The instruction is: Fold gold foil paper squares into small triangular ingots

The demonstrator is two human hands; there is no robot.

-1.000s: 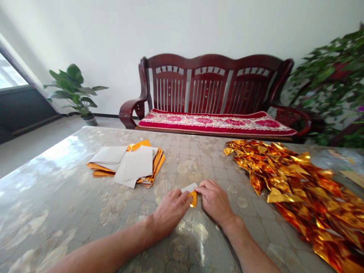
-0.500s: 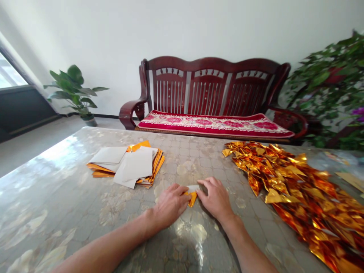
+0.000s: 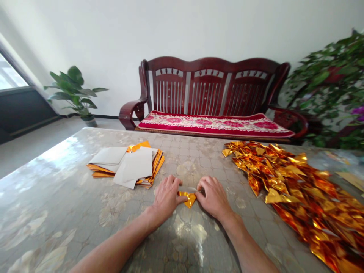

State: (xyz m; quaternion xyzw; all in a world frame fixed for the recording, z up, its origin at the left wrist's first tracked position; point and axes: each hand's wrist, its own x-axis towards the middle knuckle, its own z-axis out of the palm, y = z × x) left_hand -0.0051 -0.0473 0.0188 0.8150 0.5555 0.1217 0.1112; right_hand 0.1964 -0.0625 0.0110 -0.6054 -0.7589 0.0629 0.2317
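A small piece of gold foil paper [image 3: 188, 198], partly folded to a point facing me, lies at the near middle of the table. My left hand [image 3: 167, 193] pinches its left end, thumb on the gold side. At the right end, my right hand [image 3: 212, 195] grips it between thumb and curled fingers. A thin pale strip of the paper's back shows along its far edge. Left of my hands lies a stack of foil paper sheets [image 3: 139, 163], mostly white side up. A heap of folded gold foil pieces [image 3: 284, 178] spreads over the table's right side.
The table [image 3: 85, 212] has a glossy, flower-patterned cover. Behind it stands a dark red wooden bench [image 3: 209, 89] with a red and white seat cover [image 3: 210, 123]. A potted plant [image 3: 75, 91] is at the left, leafy plants [image 3: 332, 83] at the right. Clear plastic [image 3: 335, 159] lies beyond the heap.
My left hand has shifted slightly left and away from me, to the paper's left end. More gold and less white of the paper shows now. My right hand has barely moved.
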